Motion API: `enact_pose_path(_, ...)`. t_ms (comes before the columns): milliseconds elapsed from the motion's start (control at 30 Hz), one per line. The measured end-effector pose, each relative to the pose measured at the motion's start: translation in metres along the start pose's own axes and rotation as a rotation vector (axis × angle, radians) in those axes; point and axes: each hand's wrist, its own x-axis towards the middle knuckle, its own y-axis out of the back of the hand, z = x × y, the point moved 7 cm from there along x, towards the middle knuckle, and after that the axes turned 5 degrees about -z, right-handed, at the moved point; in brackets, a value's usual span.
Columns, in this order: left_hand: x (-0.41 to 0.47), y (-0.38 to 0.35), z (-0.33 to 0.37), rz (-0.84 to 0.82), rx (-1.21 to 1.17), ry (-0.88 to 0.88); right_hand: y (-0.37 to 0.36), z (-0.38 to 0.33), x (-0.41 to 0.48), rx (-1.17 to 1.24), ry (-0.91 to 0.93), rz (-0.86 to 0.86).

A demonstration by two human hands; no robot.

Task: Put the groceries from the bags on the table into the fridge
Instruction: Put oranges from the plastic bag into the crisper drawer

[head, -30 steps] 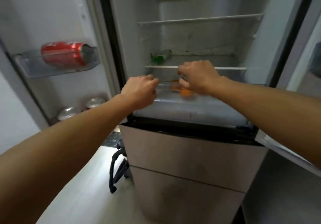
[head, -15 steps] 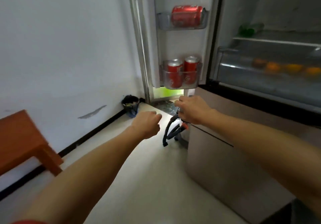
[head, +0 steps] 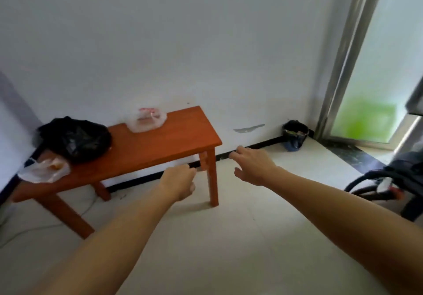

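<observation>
A low orange-brown wooden table [head: 160,143] stands against the white wall at the left. On it lie a black plastic bag [head: 75,139], a clear bag with red print [head: 146,121] near the wall, and a translucent bag with something orange inside [head: 45,169] at the near left end. My left hand [head: 178,182] hangs in the air before the table's right front leg, fingers loosely curled and holding nothing. My right hand [head: 254,166] is to its right over the floor, fingers spread, also holding nothing. The fridge is out of view.
A small dark bucket [head: 294,137] sits in the corner by a metal-framed glass door [head: 366,88]. A black bag with straps [head: 393,180] lies on the pale tiled floor at the right edge. A thin white cable [head: 45,226] runs under the table.
The view has swung left from the open fridge to the table with the bags. Both hands left the fridge drawer and hang over the floor; the right hand has opened.
</observation>
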Motion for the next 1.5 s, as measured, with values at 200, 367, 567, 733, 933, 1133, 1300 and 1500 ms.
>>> enact_pose_path(200, -0.071, -0.049, -0.156, -0.053, -0.071, 0.236, 0.014, -0.152, 0.108, 0.001, 0.219, 0.024)
enact_pose_path(367, -0.105, -0.087, -0.261, -0.071, -0.107, 0.376, 0.013, -0.249, 0.191, -0.030, 0.369, 0.010)
enact_pose_path(567, -0.118, -0.117, -0.397, -0.068, -0.095, 0.489, -0.002, -0.356, 0.307, -0.043, 0.485, 0.002)
enact_pose_path(733, -0.125, -0.140, -0.510, -0.104, -0.120, 0.582, -0.007, -0.444, 0.414, -0.015, 0.557, -0.037)
enact_pose_path(933, -0.145, -0.170, -0.623, -0.102, -0.224, 0.694, -0.020, -0.545, 0.513, -0.041, 0.626, -0.091)
enact_pose_path(1133, -0.143, -0.209, -0.729, -0.116, -0.208, 0.724, -0.044, -0.625, 0.592, -0.057, 0.686, -0.099)
enact_pose_path(1300, -0.117, -0.243, -0.816, -0.138, -0.166, 0.651, -0.076, -0.668, 0.669, -0.024, 0.624, -0.127)
enact_pose_path(1500, -0.075, -0.289, -0.908, -0.191, -0.156, 0.522, -0.130, -0.701, 0.744, 0.096, 0.458, -0.217)
